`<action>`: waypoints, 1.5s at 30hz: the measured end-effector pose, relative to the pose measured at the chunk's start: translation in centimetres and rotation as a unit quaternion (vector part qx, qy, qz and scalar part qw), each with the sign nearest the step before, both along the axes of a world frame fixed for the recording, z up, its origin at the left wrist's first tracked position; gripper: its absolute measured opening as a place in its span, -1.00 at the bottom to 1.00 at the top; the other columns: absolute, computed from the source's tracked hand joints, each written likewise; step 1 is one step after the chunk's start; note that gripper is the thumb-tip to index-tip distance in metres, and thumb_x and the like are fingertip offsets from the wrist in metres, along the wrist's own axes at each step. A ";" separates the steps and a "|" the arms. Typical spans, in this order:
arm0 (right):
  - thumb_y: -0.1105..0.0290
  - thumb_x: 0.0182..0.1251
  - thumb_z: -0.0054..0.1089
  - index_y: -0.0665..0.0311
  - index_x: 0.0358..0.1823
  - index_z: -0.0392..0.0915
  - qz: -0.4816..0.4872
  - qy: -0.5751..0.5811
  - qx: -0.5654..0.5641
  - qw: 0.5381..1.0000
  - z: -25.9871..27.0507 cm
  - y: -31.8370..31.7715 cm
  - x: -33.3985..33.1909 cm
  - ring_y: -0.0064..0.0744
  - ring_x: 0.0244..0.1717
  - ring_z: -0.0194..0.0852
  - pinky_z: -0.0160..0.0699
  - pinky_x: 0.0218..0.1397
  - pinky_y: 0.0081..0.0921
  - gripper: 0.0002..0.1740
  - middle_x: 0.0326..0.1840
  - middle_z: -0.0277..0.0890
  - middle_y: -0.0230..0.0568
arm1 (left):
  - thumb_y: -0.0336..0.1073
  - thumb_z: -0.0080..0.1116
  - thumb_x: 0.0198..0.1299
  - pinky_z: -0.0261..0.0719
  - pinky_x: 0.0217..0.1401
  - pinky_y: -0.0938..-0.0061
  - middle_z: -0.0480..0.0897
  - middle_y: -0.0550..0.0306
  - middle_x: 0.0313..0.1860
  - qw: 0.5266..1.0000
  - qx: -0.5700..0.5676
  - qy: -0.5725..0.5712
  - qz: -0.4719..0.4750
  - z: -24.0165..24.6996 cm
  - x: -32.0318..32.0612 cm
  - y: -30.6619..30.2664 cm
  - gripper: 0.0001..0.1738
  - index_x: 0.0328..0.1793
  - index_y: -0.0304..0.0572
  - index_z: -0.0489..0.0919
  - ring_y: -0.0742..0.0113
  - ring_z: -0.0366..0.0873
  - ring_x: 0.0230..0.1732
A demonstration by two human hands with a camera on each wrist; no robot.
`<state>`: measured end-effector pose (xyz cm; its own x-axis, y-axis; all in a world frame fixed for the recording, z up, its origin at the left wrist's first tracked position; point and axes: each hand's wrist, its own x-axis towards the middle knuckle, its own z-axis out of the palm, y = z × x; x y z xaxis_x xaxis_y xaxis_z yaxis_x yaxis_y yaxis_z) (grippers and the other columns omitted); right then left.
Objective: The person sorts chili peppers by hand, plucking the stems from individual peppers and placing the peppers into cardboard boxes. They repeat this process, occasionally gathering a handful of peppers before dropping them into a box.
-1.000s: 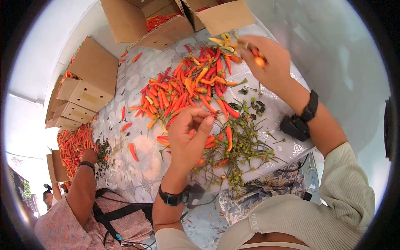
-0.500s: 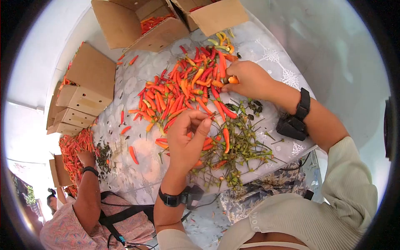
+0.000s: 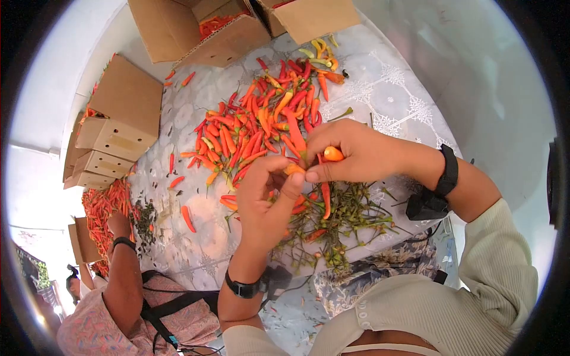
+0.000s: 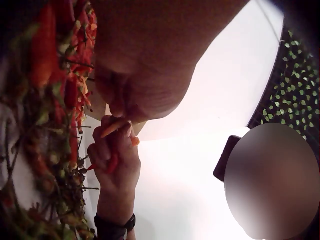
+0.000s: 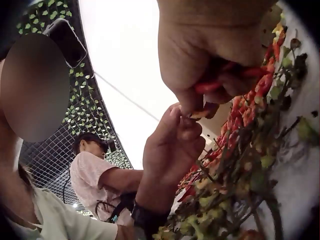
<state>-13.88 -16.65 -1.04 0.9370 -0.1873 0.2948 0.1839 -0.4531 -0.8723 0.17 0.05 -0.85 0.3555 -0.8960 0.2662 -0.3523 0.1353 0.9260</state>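
Cream sleeves (image 3: pixel 496 255) are nearest, well below the pile (image 3: pixel 255 127) of red and orange peppers. Each wrist has a black band, the left band (image 3: pixel 243 288) below the pile and the right band (image 3: pixel 448 172) off to its right.

Green stems (image 3: pixel 341 222) lie in a messy heap just below the pile. A few peppers are mixed in with them.

The left hand (image 3: pixel 264 202) is over the bottom edge of the pile. Its thumb and a bent finger pinch one end of a small orange pepper (image 3: pixel 294 169). The right hand (image 3: pixel 356 155), at the pile's lower right, has its thumb and finger tips on that pepper too. Its other fingers curl round a red pepper (image 5: pixel 207 87) and a fat orange one (image 3: pixel 333 154).

The table (image 3: pixel 386 95) under the pile is pale, with white snowflakes. Yellow peppers (image 3: pixel 320 52) sit past the pile's top right.

Left of the pile, another person's hand (image 3: pixel 119 224) reaches into a second heap (image 3: pixel 107 204) of red peppers. Brown boxes (image 3: pixel 127 101) stand to the pile's upper left, and an open box (image 3: pixel 228 41) with peppers inside is past its top.
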 end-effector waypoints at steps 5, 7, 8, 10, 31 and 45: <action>0.27 0.28 0.32 0.32 -0.28 0.60 -0.001 0.089 0.145 0.985 1.0 -0.2 -0.1 -0.46 -0.37 0.50 0.45 -0.27 -0.48 -0.77 -0.43 0.54 -0.25 | -0.40 0.13 0.35 0.56 -0.15 0.57 0.59 0.14 -0.20 0.991 0.003 0.130 0.014 1.1 -1.1 -0.3 -0.83 0.00 -0.27 0.44 0.49 0.54 -0.23; 0.27 0.27 0.30 0.32 -0.29 0.59 0.018 0.056 0.137 0.989 0.6 0.1 -0.1 -0.38 -0.45 0.53 0.48 -0.32 -0.41 -0.77 -0.48 0.57 -0.21 | -0.39 0.13 0.35 0.53 -0.18 0.59 0.58 0.16 -0.22 0.996 0.007 0.086 0.008 0.7 -0.8 -0.2 -0.82 0.00 -0.26 0.45 0.51 0.53 -0.25; 0.28 0.25 0.30 0.31 -0.29 0.59 0.010 0.043 0.097 0.994 0.6 0.2 -0.1 -0.35 -0.45 0.54 0.48 -0.32 -0.40 -0.78 -0.49 0.56 -0.21 | -0.39 0.13 0.34 0.52 -0.19 0.61 0.58 0.17 -0.23 0.998 0.009 0.064 0.004 0.6 -0.6 -0.1 -0.82 0.00 -0.25 0.45 0.51 0.52 -0.27; 0.29 0.22 0.30 0.31 -0.29 0.60 -0.006 0.017 0.017 1.000 0.6 0.6 -0.2 -0.30 -0.46 0.56 0.49 -0.32 -0.38 -0.79 -0.50 0.56 -0.19 | -0.39 0.17 0.33 0.46 -0.22 0.65 0.56 0.21 -0.23 0.996 -0.014 0.085 0.017 0.6 -0.5 -0.3 -0.79 0.02 -0.25 0.45 0.56 0.49 -0.26; 0.24 0.16 0.39 0.29 -0.33 0.62 -0.050 0.052 -0.108 0.992 1.3 0.9 -0.8 -0.15 -0.46 0.55 0.47 -0.35 -0.33 -0.75 -0.49 0.57 -0.09 | -0.27 0.00 0.44 0.49 -0.13 0.59 0.64 0.11 -0.16 0.997 -0.014 0.068 0.041 0.5 -0.6 -0.4 -0.74 0.10 -0.29 0.39 0.50 0.55 -0.17; 0.23 0.33 0.26 0.25 -0.11 0.65 -0.397 -0.019 0.058 0.916 5.7 -4.7 -10.6 -0.85 -0.59 0.26 0.18 -0.59 -0.79 -0.74 -0.48 0.54 -0.43 | -0.34 0.02 0.41 0.49 -0.16 0.58 0.56 0.14 -0.18 0.991 -0.058 0.087 0.086 0.8 -0.5 -0.4 -0.74 0.13 -0.30 0.38 0.50 0.49 -0.26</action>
<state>-24.52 -21.33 4.68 0.4811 -0.8373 0.2597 -0.1329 -0.3624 -0.9225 -0.28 -0.34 -0.03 0.5491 -0.7856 0.2852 -0.2166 0.1957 0.9564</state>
